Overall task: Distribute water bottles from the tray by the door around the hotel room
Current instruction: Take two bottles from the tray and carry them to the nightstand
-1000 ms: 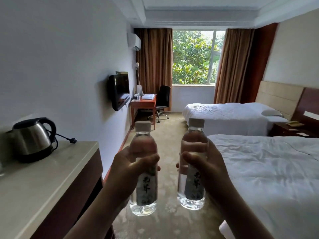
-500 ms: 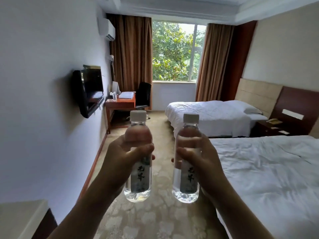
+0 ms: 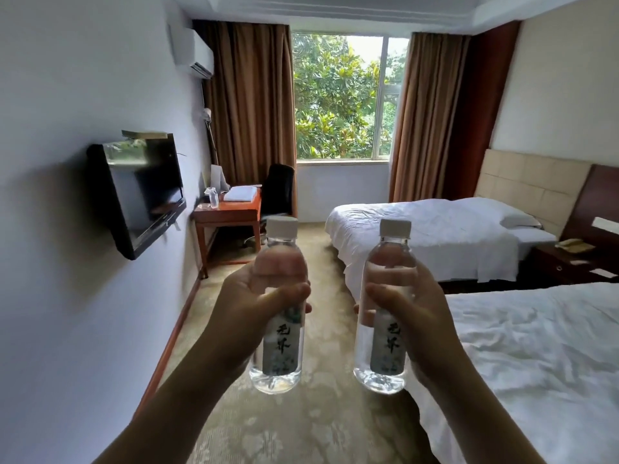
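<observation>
Upright bottle [image 3: 277,333] in each hand [image 3: 244,306]

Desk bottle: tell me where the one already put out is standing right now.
In the head view, the small bottle stands on the wooden desk at far left against the wall, left of the folded white towel, beyond the wall-mounted TV.
</observation>
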A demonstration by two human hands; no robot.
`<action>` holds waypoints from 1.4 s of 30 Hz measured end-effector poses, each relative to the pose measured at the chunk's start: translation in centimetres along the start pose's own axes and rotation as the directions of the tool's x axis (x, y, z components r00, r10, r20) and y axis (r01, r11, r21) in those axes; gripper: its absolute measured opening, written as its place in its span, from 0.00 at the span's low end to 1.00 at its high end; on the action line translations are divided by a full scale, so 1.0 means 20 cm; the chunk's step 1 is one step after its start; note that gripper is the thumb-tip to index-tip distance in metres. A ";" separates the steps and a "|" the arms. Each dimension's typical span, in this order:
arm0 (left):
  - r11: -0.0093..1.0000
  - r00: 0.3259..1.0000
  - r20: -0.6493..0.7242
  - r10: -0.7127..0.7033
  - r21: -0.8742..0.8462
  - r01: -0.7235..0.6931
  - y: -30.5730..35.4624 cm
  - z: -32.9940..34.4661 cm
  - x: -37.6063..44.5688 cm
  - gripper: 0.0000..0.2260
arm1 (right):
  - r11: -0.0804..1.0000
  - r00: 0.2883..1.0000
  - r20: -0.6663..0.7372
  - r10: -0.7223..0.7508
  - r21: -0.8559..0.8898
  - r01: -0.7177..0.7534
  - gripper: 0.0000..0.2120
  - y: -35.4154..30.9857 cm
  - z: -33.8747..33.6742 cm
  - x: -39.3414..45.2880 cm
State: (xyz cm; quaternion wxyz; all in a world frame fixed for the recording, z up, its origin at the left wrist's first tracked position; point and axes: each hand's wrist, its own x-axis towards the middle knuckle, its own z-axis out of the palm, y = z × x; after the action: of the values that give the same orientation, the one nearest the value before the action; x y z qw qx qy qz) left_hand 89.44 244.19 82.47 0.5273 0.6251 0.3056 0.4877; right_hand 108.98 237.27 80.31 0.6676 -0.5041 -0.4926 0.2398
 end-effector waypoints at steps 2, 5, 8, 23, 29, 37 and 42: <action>1.000 1.000 -0.016 0.004 -0.006 -0.004 -0.05 0.04 0.22 0.15 | 1.000 1.000 0.015 -0.004 -0.008 0.004 0.28 0.09 -0.01 0.24; 1.000 0.999 -0.050 -0.010 -0.004 0.010 -0.13 0.06 0.53 0.16 | 1.000 0.998 0.062 -0.011 -0.021 0.013 0.25 0.21 0.00 0.58; 1.000 0.998 -0.065 -0.001 0.011 0.002 -0.20 0.03 0.83 0.17 | 1.000 0.993 0.114 -0.024 0.011 0.023 0.27 0.31 0.05 0.87; 0.999 0.998 -0.058 0.011 -0.048 -0.014 -0.76 -0.29 2.69 0.25 | 0.996 0.995 0.087 -0.042 -0.068 0.048 0.25 1.09 0.51 2.57; 0.998 0.999 -0.036 -0.002 -0.070 0.000 -0.94 -0.32 3.34 0.25 | 0.996 0.997 0.049 -0.062 -0.068 0.065 0.23 1.30 0.60 3.16; 1.000 0.999 -0.029 0.020 -0.016 -0.021 -1.26 -0.27 4.15 0.25 | 0.998 0.997 0.039 -0.065 -0.015 0.066 0.28 1.75 0.64 3.96; 0.999 0.999 -0.035 0.027 0.043 -0.026 -1.44 -0.17 4.75 0.28 | 0.998 0.997 0.056 -0.050 0.032 0.048 0.24 2.04 0.65 4.54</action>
State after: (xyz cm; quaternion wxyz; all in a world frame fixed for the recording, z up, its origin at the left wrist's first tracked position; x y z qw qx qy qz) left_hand 122.03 337.95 82.16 0.5020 0.6312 0.3169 0.4991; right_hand 140.82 332.43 81.08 0.6665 -0.4747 -0.5199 0.2451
